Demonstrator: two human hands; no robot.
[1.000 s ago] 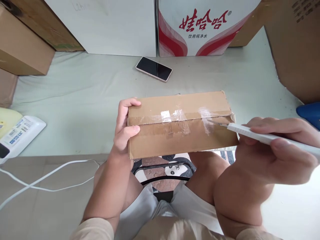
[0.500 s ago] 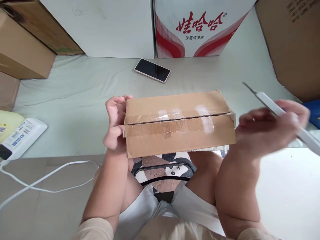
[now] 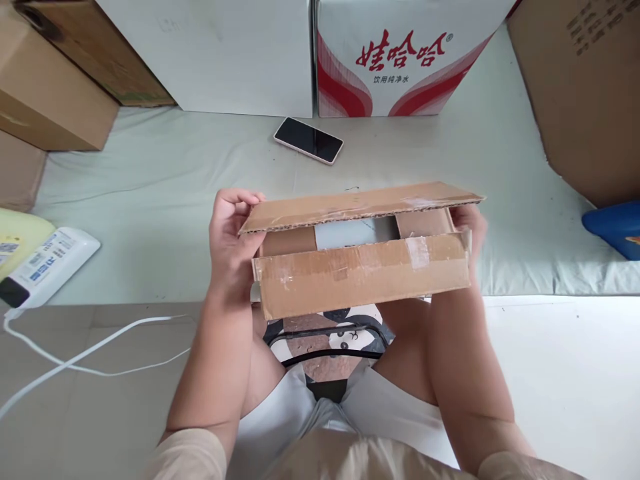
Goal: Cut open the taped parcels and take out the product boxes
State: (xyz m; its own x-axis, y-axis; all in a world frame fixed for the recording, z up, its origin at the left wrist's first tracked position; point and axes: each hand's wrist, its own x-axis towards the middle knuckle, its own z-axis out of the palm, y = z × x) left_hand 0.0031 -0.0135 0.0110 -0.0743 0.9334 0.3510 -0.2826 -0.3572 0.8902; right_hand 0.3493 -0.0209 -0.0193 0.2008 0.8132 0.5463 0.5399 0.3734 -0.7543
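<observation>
A shallow brown cardboard box [image 3: 365, 280] is held up in front of me above my lap. One top flap stands partly lifted, its corrugated edge toward me. Torn clear tape clings to the near flap. Through the gap show brown inner flaps and something pale grey-white [image 3: 350, 233]. My left hand [image 3: 233, 230] grips the box's left end, thumb near the lifted flap. At the right end my right hand [image 3: 470, 230] clasps the box, most of its fingers hidden behind the cardboard. The slim white knife from before is out of sight.
A phone [image 3: 309, 141] lies on the pale green sheet [image 3: 150, 220]. Behind it stand a white box [image 3: 210, 60] and a white-and-red carton [image 3: 400, 67]. Brown boxes [image 3: 585, 93] flank both sides. A white power strip [image 3: 55, 267] with a cable sits left, a blue object [image 3: 615, 230] right.
My right hand has come in from the right to the box's end, and the knife it held has gone from view. The box's taped seam has opened, its far flap lifted.
</observation>
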